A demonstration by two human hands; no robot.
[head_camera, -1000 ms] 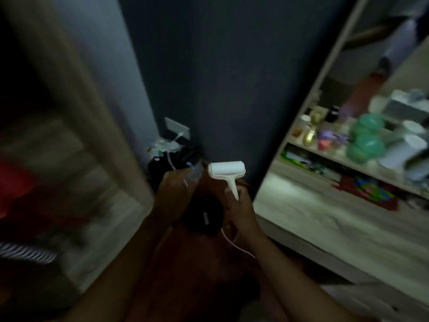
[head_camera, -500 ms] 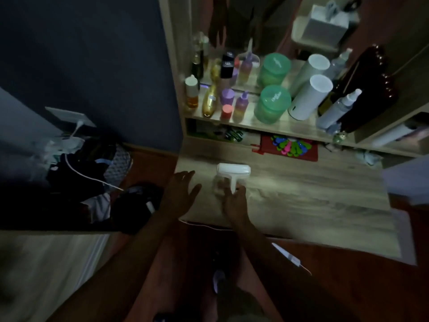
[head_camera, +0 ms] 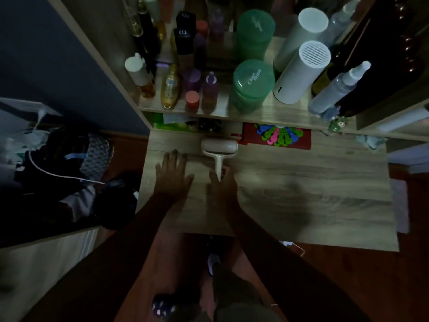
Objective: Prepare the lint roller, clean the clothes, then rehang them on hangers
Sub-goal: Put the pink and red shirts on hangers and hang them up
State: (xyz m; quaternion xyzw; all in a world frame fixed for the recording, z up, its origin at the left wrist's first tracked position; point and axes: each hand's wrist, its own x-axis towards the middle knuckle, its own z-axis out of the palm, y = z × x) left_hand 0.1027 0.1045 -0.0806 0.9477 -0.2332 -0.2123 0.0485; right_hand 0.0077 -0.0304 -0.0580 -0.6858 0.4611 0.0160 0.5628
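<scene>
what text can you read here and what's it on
"Chaf miss" (roughly, it is soft): lid of the green jar
"CD": cap of the black bottle
All other print on the shelf is too blurred or dark to read.

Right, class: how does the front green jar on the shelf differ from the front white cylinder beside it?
The green jar is translucent green; the white cylinder is opaque white. The jar is squat and wide; the cylinder is taller and slimmer. The jar's lid carries lettering; the cylinder's top is a ribbed grille. Both are round and stand on the same shelf.
</scene>
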